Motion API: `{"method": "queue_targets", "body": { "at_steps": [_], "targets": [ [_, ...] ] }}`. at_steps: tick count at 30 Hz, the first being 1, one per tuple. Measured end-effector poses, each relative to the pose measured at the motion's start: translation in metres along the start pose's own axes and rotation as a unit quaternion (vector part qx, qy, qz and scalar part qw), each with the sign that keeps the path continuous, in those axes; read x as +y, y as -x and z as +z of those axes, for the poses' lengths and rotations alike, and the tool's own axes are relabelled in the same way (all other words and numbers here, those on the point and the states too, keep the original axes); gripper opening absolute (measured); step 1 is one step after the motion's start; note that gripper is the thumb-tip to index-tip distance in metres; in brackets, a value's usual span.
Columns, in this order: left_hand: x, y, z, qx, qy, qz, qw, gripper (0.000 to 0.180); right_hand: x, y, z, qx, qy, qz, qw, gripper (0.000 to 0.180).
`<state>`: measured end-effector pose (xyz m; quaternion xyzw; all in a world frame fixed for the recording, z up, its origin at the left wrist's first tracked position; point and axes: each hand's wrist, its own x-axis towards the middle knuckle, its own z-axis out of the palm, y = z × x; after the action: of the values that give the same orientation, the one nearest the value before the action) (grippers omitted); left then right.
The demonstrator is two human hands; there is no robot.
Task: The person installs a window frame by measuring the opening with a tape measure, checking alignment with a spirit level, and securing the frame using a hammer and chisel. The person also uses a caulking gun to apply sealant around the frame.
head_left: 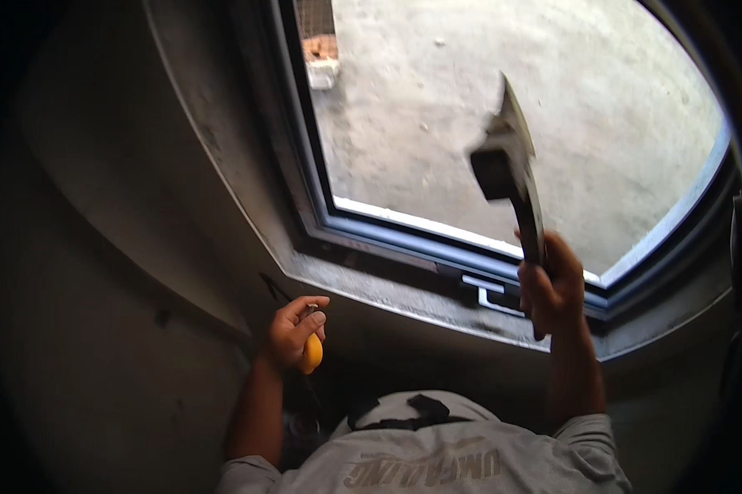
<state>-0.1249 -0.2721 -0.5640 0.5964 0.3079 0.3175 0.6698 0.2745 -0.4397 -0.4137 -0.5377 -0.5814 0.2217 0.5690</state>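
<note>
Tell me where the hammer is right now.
In the head view the hammer is at right, raised in the right hand in front of the window pane, above the sill.

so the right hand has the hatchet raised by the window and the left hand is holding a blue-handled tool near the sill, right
Not quite. The head view shows the left hand gripping a tool with a yellow-orange handle, not blue. The rest holds: the right hand has the hatchet raised in front of the window frame.
</note>
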Motion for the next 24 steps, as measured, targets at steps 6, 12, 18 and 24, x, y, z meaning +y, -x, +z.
{"method": "queue_targets", "body": {
  "at_steps": [6, 12, 18, 24],
  "targets": [
    [-0.095, 0.031, 0.031, 0.016, 0.103, -0.115, 0.988, 0.029, 0.054, 0.126, -0.043, 0.090, -0.037, 0.101, 0.990, 0.041],
    [-0.109, 0.005, 0.067, -0.002, 0.087, -0.121, 0.989, 0.024, 0.077, 0.196, -0.080, 0.185, 0.013, 0.039, 0.982, 0.023],
    [-0.093, -0.012, 0.111, -0.062, -0.055, -0.147, 0.986, 0.017, 0.113, 0.274, -0.099, 0.276, 0.100, 0.123, 0.948, 0.026],
    [-0.118, -0.023, 0.131, -0.169, 0.124, -0.269, 0.940, 0.028, 0.160, 0.419, -0.079, 0.256, 0.150, 0.322, 0.899, 0.032]
  ]
}}
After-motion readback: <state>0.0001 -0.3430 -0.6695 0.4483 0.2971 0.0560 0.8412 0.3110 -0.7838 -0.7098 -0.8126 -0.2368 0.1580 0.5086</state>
